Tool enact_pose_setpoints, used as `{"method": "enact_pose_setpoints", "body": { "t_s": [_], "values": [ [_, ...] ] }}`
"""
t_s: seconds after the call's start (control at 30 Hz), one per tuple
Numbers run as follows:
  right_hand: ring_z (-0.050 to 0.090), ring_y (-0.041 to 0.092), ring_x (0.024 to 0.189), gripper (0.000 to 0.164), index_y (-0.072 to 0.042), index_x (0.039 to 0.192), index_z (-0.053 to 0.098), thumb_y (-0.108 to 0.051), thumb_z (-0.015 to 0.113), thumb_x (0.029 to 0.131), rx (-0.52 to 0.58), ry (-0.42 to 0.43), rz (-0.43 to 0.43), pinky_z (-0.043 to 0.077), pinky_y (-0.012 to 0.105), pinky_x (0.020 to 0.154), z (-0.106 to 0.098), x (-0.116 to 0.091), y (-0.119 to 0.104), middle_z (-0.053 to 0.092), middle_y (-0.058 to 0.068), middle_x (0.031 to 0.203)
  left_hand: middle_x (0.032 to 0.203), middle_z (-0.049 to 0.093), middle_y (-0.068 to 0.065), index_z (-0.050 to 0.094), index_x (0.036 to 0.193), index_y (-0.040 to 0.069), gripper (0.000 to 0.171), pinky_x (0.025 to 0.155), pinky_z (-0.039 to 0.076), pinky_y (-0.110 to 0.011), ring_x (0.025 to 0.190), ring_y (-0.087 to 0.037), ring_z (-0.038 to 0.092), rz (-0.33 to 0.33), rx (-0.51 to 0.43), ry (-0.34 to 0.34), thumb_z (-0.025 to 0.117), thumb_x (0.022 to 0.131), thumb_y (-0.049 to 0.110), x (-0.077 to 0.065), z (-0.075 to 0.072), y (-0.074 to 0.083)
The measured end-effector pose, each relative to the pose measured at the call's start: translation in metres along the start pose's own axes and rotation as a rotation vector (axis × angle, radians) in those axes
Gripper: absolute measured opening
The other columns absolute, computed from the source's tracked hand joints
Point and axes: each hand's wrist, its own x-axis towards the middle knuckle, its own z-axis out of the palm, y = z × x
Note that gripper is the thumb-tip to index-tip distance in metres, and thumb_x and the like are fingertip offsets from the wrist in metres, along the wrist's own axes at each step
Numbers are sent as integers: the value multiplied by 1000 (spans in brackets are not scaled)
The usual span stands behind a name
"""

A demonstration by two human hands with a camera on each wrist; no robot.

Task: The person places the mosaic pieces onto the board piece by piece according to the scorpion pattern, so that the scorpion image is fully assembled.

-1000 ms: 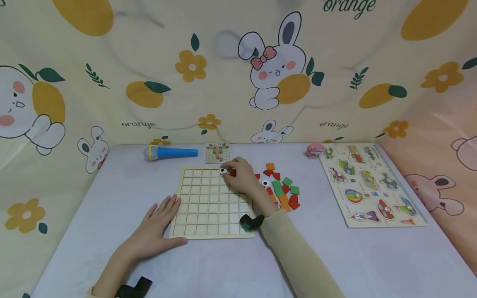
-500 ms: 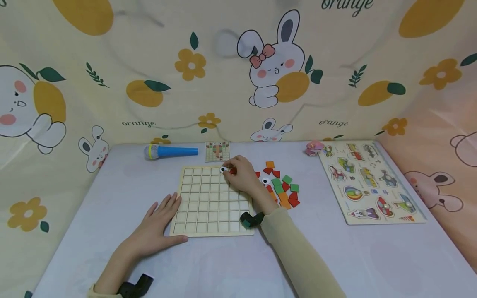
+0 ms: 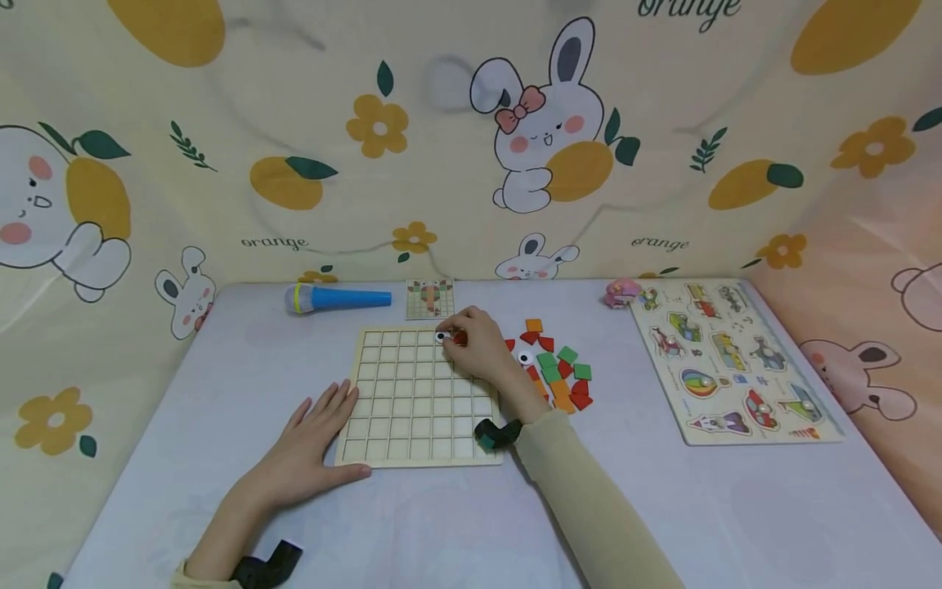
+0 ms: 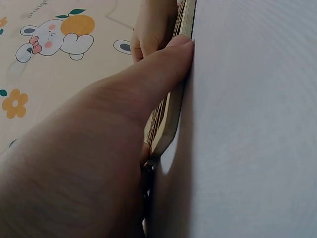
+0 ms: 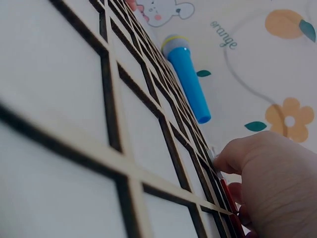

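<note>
Dressed in olive-beige, with black fittings at both wrists.
To the right of and nearer than the grid board [image 3: 419, 401], the right sleeve [image 3: 589, 499] is long, plain and unpatterned, finished with a simple straight cuff. Past that cuff, over the board's near right corner, sits a curved black right-wrist fitting [image 3: 503, 437] with a small dark green patch at one end. Nearer than the board and to its left, a strip of matching left sleeve [image 3: 199, 580] shows beside an angular, block-ended black left-wrist fitting [image 3: 271, 568].
</note>
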Motion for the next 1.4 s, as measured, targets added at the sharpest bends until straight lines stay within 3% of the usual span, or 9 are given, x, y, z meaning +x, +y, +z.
{"method": "enact_pose_setpoints", "body": {
  "t_s": [0.23,0.63,0.8,0.97,1.23,1.33,1.4],
  "values": [
    [59,31,110,27,-8,123,76,-13,67,99,-4,6,-18,50,47,95,1,1,-1,66,15,118,177,18,-15,25,169,5,118,128,5,-65,164,-39,10,0,2,1,77,84,70,-2,-2,-1],
    [58,31,110,22,-11,117,79,-13,66,100,-25,-1,-27,49,47,95,3,1,-1,65,14,119,176,20,-16,27,168,5,117,127,6,-66,163,-41,12,13,9,10,76,84,70,-6,-5,1],
    [59,29,106,26,-10,125,76,-14,65,101,4,-21,-16,50,45,93,-4,1,-4,64,16,121,177,18,-15,25,169,6,118,128,5,-64,164,-39,11,5,0,3,76,84,70,-6,-5,0],
    [54,27,93,30,-6,130,72,-16,64,103,82,18,18,47,38,78,-30,-1,-8,62,16,118,177,16,-13,24,169,8,119,129,3,-63,165,-38,9,-2,1,-12,75,84,72,-2,-1,-2],
    [57,21,94,22,-4,122,74,-14,64,106,221,296,-46,46,29,77,-104,-17,-29,67,12,112,178,16,-12,24,170,9,118,129,3,-63,165,-36,9,-7,6,-13,75,84,72,1,4,-2],
    [58,19,97,20,-1,120,73,-11,65,105,279,392,-77,45,25,77,-124,-27,-37,67,13,112,178,16,-12,23,170,9,118,129,3,-63,165,-36,9,-11,8,-7,76,84,72,1,4,-2],
    [58,19,98,19,0,119,73,-10,65,105,291,413,-81,45,24,77,-130,-34,-38,68,14,111,178,16,-12,23,170,10,119,129,3,-64,165,-37,9,-14,13,-5,75,84,73,1,3,-2]
  ]
}}
